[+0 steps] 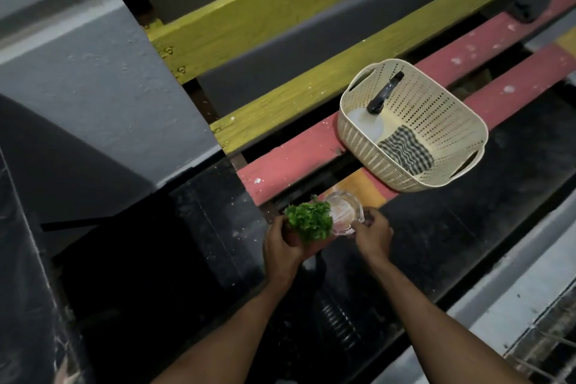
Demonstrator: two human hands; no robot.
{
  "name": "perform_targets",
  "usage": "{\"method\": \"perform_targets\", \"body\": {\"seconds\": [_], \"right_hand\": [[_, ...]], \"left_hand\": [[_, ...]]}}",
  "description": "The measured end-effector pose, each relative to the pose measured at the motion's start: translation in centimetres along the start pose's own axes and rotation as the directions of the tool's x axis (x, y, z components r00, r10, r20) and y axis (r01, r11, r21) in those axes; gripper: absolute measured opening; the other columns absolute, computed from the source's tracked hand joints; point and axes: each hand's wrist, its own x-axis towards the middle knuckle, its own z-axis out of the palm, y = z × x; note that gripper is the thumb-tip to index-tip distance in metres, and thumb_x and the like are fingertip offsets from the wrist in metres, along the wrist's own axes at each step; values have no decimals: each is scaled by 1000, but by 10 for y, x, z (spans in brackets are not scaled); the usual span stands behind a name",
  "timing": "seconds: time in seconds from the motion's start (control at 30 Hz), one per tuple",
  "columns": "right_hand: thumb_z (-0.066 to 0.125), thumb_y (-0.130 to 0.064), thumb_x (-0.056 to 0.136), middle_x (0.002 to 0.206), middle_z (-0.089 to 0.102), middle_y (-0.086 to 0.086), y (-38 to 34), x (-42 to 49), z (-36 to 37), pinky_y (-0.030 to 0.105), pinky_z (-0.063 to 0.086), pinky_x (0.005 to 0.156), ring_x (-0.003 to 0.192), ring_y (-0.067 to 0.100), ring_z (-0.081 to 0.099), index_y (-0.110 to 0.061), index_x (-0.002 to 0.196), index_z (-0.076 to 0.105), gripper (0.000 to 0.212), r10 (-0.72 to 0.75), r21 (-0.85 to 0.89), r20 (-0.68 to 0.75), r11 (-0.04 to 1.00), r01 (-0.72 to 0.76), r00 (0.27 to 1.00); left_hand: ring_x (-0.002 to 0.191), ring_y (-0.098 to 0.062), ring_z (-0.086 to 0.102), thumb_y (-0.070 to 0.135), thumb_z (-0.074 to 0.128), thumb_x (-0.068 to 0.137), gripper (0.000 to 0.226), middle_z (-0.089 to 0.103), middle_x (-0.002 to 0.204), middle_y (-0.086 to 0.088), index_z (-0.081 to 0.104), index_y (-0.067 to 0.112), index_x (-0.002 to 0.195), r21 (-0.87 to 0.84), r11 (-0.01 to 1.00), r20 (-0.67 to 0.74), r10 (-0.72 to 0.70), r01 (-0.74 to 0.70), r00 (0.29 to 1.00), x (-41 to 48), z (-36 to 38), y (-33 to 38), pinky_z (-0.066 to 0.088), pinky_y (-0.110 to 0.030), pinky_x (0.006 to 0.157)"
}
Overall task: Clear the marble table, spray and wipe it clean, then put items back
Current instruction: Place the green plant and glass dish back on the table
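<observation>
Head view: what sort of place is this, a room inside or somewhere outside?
Probably a porch or similar semi-outdoor sitting area, though uncertain: a slatted bench painted red and yellow, a grey painted wall beside it, and a cream perforated basket set on the bench.

Cream perforated basket [436,121], black-and-white checked cloth [405,150], green plant [308,220], red and yellow bench slats [296,153]
</observation>
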Motion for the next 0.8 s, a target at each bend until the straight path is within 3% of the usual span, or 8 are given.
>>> {"method": "perform_targets", "body": {"seconds": [0.07, 0.23, 0.37, 0.53, 0.8], "right_hand": [[68, -2, 76, 83, 68, 6, -1, -2, -2, 27, 42, 73, 83, 26, 61, -18, 99, 71, 28, 11, -8, -7, 1000, -11, 1000], [67, -1, 77, 87, 69, 6, 2, -8, -4, 26, 40, 76, 89, 28, 62, -15, 103, 73, 30, 3, -33, -12, 999, -3, 1000], [67, 0, 77, 87, 71, 8, 1, -10, -1, 26, 41, 77, 87, 27, 62, -15, 104, 74, 31, 8, -18, -32, 1000, -9, 999], [71, -2, 76, 82, 71, 9, 7, -11, -2, 27, 43, 74, 82, 29, 64, -17, 99, 74, 28, 6, 9, -43, 1000, -6, 999], [71, -1, 75, 71, 67, 5, -10, -28, -17, 27, 43, 69, 73, 26, 63, -17, 90, 71, 21, 9, 35, -58, 999, -7, 998]], "left_hand": [[98, -20, 70, 40, 85, 65, 47, 71, 100, 9, 62, 36, 105, 39, 999, -6, 15, -14, 1000, 0, 0, -3, 58, -36, 81], [107, -5, 63, 51, 101, 48, 88, 66, 116, 15, 59, 36, 123, 0, 1000, 22, 25, -25, 999, -4, 3, 2, 55, -30, 86], [113, -11, 56, 51, 98, 54, 99, 57, 117, 12, 54, 33, 140, 85, 994, 100, 53, -62, 994, 0, 2, -1, 48, -28, 87], [99, -21, 64, 56, 99, 47, 89, 62, 105, 2, 67, 26, 124, 161, 983, 66, 75, -85, 995, 7, 3, -1, 55, -35, 78], [89, 0, 70, 58, 92, 51, 66, 76, 97, 13, 71, 29, 107, 16, 997, 64, 69, -70, 996, -1, -22, 21, 58, -22, 73]]}}
